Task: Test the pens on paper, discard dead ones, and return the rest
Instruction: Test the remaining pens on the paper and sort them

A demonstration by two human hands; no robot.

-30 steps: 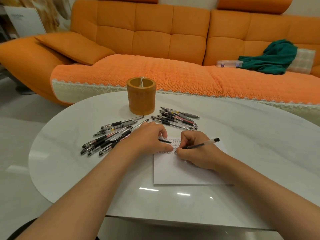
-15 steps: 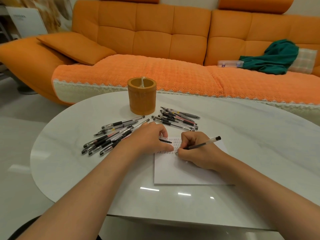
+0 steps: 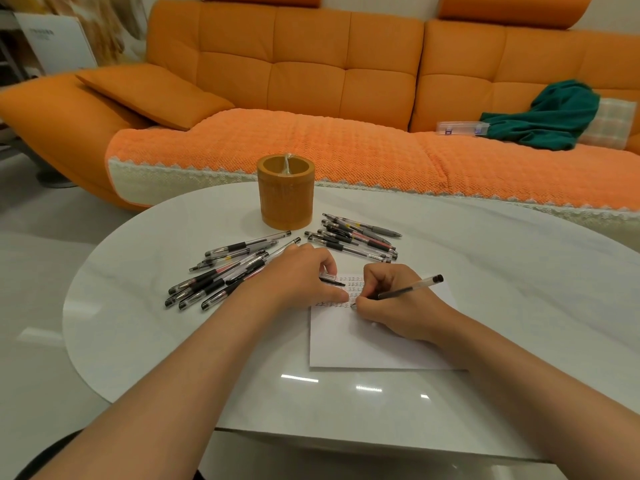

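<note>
A white sheet of paper lies on the white table, with rows of small pen marks along its top. My right hand grips a black pen with its tip down on the paper. My left hand rests on the paper's upper left corner and pinches a clear pen cap between its curled fingers. Several pens lie in a pile to the left. A second pile of pens lies behind the paper. An orange cylindrical pen holder stands behind both piles.
The round white table ends close to an orange sofa. On the sofa lie a green cloth, a clear plastic case and a checked cushion. Pale floor shows to the left.
The right hand has kept the pen on the paper with only small writing movements. The left hand has stayed where it was.
</note>
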